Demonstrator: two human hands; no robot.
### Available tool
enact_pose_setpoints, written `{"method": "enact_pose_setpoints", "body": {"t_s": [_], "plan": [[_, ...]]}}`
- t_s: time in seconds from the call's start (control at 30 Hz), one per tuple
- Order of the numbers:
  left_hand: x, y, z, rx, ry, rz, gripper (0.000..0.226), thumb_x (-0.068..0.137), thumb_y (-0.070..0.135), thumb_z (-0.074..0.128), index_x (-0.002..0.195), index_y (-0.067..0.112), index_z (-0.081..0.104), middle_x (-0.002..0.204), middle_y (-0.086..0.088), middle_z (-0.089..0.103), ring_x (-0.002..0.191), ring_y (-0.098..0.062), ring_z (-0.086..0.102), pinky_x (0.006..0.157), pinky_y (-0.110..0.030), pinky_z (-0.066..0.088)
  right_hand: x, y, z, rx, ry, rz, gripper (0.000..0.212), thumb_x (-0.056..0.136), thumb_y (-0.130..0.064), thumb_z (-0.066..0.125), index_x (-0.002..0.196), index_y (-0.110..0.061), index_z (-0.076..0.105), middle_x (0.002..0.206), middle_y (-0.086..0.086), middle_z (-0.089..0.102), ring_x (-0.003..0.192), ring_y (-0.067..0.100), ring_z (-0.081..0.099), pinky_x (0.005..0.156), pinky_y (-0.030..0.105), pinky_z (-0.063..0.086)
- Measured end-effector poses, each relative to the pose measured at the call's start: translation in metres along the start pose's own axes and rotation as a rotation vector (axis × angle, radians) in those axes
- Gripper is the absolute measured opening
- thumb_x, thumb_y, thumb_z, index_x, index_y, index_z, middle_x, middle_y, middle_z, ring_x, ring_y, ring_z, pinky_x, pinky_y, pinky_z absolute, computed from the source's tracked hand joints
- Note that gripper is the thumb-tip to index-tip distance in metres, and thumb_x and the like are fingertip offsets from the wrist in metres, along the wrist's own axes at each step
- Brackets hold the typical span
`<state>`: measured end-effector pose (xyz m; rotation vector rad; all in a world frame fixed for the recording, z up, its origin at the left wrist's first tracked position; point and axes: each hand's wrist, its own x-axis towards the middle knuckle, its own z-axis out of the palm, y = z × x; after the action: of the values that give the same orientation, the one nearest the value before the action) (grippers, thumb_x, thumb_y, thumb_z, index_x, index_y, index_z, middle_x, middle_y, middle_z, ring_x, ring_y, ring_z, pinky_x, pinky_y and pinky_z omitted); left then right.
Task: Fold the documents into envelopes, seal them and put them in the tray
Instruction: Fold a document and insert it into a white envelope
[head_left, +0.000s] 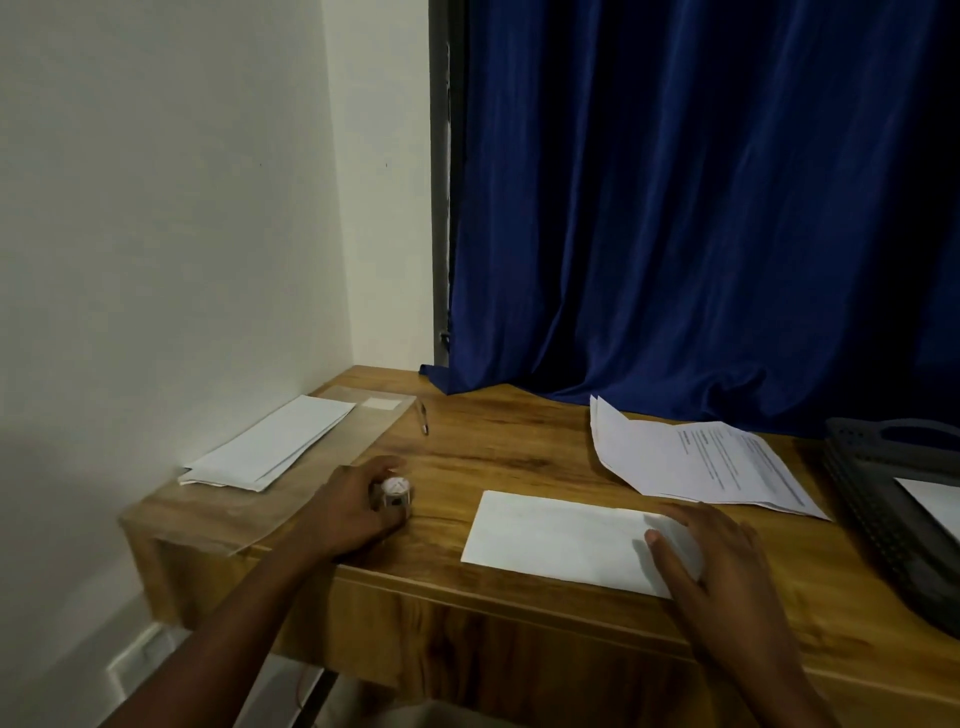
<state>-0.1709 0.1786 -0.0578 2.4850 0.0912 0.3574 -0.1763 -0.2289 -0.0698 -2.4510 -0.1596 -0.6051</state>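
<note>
A white envelope (556, 538) lies flat near the front edge of the wooden desk (498, 457). My right hand (711, 556) rests flat on its right end, fingers spread. My left hand (353, 506) is wrapped around a small upright glue stick (397, 492) with a white cap, standing on the desk to the left of the envelope. Printed documents (711, 460) lie fanned at the back right. A dark plastic tray (883, 514) sits at the far right with a white envelope (935, 499) inside. A stack of blank envelopes (270, 444) lies at the left.
A pen (424, 418) lies at the back of the desk, right of the envelope stack. A blue curtain (701, 208) hangs behind the desk and drapes onto its back edge. A white wall (156, 234) borders the left side.
</note>
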Motion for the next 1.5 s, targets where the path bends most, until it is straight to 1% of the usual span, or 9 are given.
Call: {"method": "enact_pose_setpoints", "body": {"t_s": [0.13,0.37,0.5,0.6,0.73,0.93,1.07,1.23,1.5], "plan": [[0.000,0.013,0.002,-0.183,0.028,0.017,0.041,0.081,0.039,0.080,0.120,0.037,0.066,0.112,0.015,0.071,0.101,-0.003,0.067,0.091,-0.037,0.057,-0.004,0.001,-0.005,0.173,0.041,0.052,0.058,0.084,-0.066,0.045,0.125,-0.029,0.063,0.134,-0.004,0.060,0.116,0.009,0.046,0.102,0.042,0.045],[-0.001,0.100,0.048,-0.837,-0.114,0.079,0.051,0.079,0.001,0.081,0.125,0.015,0.064,0.116,-0.001,0.075,0.109,-0.019,0.071,0.094,-0.035,0.057,0.008,-0.023,0.001,0.309,0.071,-0.049,0.020,0.093,-0.038,0.063,0.113,-0.038,0.066,0.117,-0.022,0.064,0.113,-0.001,0.056,0.099,0.034,0.051],[0.002,0.139,0.090,-0.956,-0.114,0.113,0.049,0.075,-0.001,0.083,0.121,0.009,0.068,0.114,-0.006,0.076,0.102,-0.023,0.074,0.089,-0.034,0.059,0.018,-0.049,0.012,0.474,0.031,-0.102,0.024,0.093,-0.020,0.068,0.107,-0.040,0.069,0.109,-0.026,0.068,0.108,-0.007,0.060,0.092,0.016,0.048],[0.001,0.146,0.111,-1.041,-0.094,0.065,0.051,0.068,0.006,0.089,0.114,0.007,0.069,0.108,-0.017,0.075,0.091,-0.033,0.075,0.076,-0.040,0.063,0.020,-0.048,0.023,0.468,0.006,-0.090,0.021,0.093,-0.027,0.068,0.109,-0.041,0.069,0.111,-0.030,0.066,0.111,-0.010,0.058,0.095,0.013,0.045],[0.002,0.140,0.117,-1.030,-0.135,0.080,0.058,0.063,0.019,0.092,0.115,0.008,0.069,0.105,-0.019,0.074,0.083,-0.039,0.074,0.068,-0.040,0.062,0.019,-0.041,0.030,0.455,-0.018,-0.029,0.021,0.093,-0.033,0.068,0.113,-0.040,0.070,0.114,-0.031,0.066,0.110,-0.014,0.056,0.098,0.012,0.045],[-0.001,0.139,0.116,-0.995,-0.230,0.143,0.056,0.073,0.012,0.084,0.126,0.014,0.066,0.107,-0.014,0.077,0.097,-0.040,0.073,0.081,-0.038,0.061,0.024,-0.032,0.034,0.487,-0.135,0.001,0.035,0.094,-0.038,0.066,0.129,-0.037,0.065,0.124,-0.024,0.064,0.112,-0.007,0.059,0.099,0.015,0.046],[-0.001,0.139,0.117,-0.972,-0.271,0.174,0.062,0.081,0.007,0.078,0.137,0.017,0.055,0.119,-0.006,0.074,0.109,-0.032,0.071,0.096,-0.039,0.057,0.025,-0.032,0.037,0.456,-0.189,-0.007,0.027,0.096,-0.042,0.063,0.121,-0.050,0.060,0.119,-0.033,0.062,0.108,-0.016,0.056,0.090,0.005,0.042],[-0.002,0.137,0.118,-0.896,-0.272,0.220,0.060,0.089,-0.013,0.064,0.139,0.017,0.052,0.126,-0.001,0.071,0.115,-0.024,0.068,0.097,-0.033,0.056,0.024,-0.029,0.035,0.538,-0.097,0.015,0.020,0.093,-0.026,0.070,0.105,-0.042,0.072,0.105,-0.026,0.073,0.102,-0.007,0.065,0.090,0.015,0.051],[-0.001,0.135,0.121,-0.823,-0.241,0.263,0.057,0.088,-0.006,0.067,0.138,0.017,0.055,0.127,0.000,0.071,0.117,-0.021,0.068,0.098,-0.033,0.055,0.023,-0.030,0.032,0.546,-0.033,0.067,0.018,0.087,-0.021,0.076,0.083,-0.038,0.073,0.084,-0.025,0.074,0.085,-0.003,0.069,0.077,0.017,0.054]]}}
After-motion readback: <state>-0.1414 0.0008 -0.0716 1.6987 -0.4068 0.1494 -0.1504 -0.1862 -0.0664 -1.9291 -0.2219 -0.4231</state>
